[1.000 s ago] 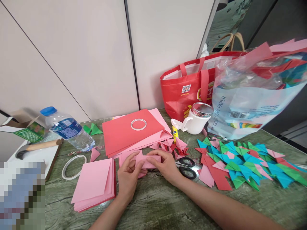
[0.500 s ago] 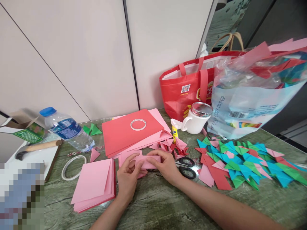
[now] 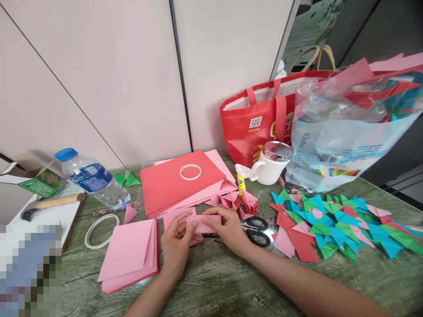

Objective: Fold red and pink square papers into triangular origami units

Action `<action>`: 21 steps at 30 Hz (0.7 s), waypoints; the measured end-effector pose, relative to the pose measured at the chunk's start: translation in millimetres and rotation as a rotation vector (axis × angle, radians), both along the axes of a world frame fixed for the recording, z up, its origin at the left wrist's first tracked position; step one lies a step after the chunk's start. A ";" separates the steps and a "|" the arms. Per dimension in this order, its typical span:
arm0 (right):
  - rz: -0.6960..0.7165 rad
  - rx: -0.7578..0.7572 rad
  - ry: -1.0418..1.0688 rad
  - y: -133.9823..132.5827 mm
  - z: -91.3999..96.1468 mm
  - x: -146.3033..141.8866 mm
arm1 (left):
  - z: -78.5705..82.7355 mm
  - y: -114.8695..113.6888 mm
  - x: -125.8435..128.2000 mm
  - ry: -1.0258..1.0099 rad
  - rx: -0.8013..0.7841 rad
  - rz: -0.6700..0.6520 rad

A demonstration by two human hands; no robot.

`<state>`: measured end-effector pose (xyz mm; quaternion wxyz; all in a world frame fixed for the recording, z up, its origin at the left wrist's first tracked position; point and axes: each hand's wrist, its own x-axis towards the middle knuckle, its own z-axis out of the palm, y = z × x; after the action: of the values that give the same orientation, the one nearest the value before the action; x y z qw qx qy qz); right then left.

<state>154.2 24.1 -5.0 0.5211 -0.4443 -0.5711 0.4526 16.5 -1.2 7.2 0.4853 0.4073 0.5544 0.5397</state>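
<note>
Between both hands is a small folded piece of pink paper, held just above the green tabletop. My left hand pinches its left end with thumb and fingers. At the right end, my right hand grips it, thumb in front and fingers behind. A stack of pink paper squares lies left of my left hand. Black-handled scissors rest just right of my right hand, their blades partly hidden. Behind the hands sit small folded pink and red paper pieces.
Red and pink sheets carry a tape roll; another tape roll lies left. A water bottle, a white mug, a glue stick, a red bag and a plastic paper bag stand around. Folded coloured triangles cover the right.
</note>
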 end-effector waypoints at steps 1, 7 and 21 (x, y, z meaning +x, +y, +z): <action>-0.001 0.000 0.001 0.0 0.2 -0.1 | -0.1 0.0 0.1 -0.002 -0.004 0.001; -0.001 -0.008 0.003 -0.2 1.9 -0.4 | -1.5 0.4 -0.3 -0.018 0.006 -0.002; -0.027 0.005 0.024 1.4 -2.1 0.1 | 1.1 1.9 2.6 -0.037 -0.145 -0.075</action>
<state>154.3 25.5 -7.1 0.5350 -0.4452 -0.5600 0.4493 19.0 0.7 8.3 0.5435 0.3816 0.5671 0.4871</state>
